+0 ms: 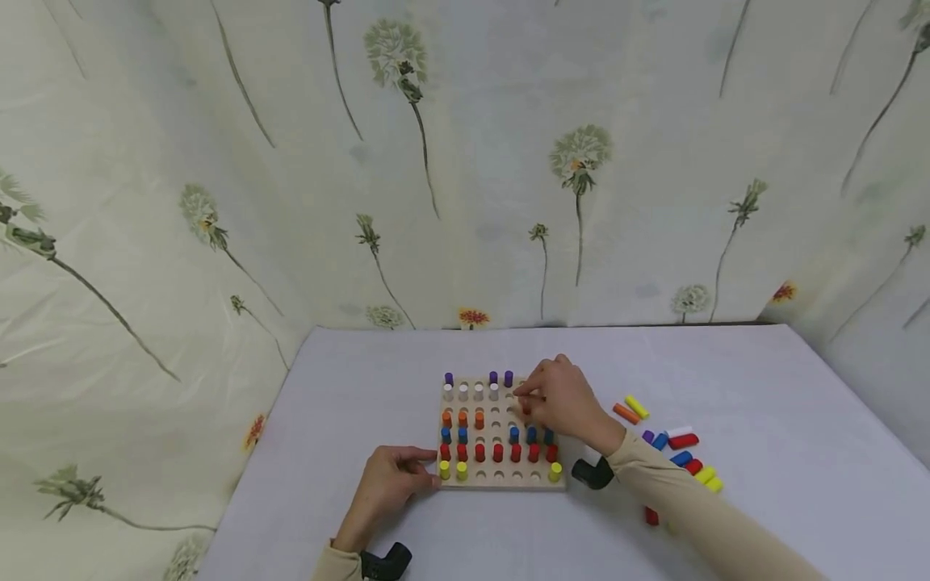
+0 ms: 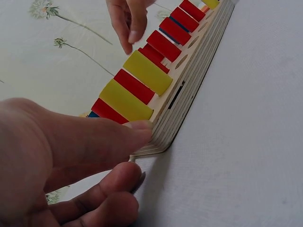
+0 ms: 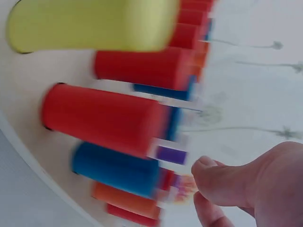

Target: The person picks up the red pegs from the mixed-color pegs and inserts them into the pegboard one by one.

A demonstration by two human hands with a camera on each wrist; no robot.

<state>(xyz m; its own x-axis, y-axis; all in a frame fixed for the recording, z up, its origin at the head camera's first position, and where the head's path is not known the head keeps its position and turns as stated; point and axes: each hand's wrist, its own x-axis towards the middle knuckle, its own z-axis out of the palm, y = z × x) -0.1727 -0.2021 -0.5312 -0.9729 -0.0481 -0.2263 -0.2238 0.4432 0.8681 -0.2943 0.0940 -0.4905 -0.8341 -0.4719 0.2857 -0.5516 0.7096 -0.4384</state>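
Both the left hand (image 1: 388, 484) and the right hand (image 1: 565, 397) are at a wooden pegboard (image 1: 499, 486) in the lower middle of the head view. The left hand, loosely opened, touches the board's lower left corner; in the left wrist view its thumb tip lies against that corner, just beside a yellow peg (image 2: 127, 100), with other fingers bent below. The right hand hovers over the board's upper right part, thumb and fingers bent toward one another and pointing at the holes; whether a peg is between the tips cannot be told.

The pegboard is pale and flat with rounded corners, a layered edge and rows of round holes. Its pegs stand upright by colour: yellow at both ends of the nearest row with open holes between, then a full row of red pegs (image 1: 497, 453), blue pegs (image 1: 514, 435) on either side of a gap, orange pegs (image 1: 462, 419) at the left, white pegs (image 1: 479, 392), and purple pegs (image 1: 493, 377) along the far edge.

To the right, partly hidden by the right sleeve (image 1: 690, 504), loose mixed-colour pegs (image 1: 683, 441) lie scattered on the white-covered counter (image 1: 349, 387). A dandelion-print cloth (image 1: 494, 161) fills the upper frame.
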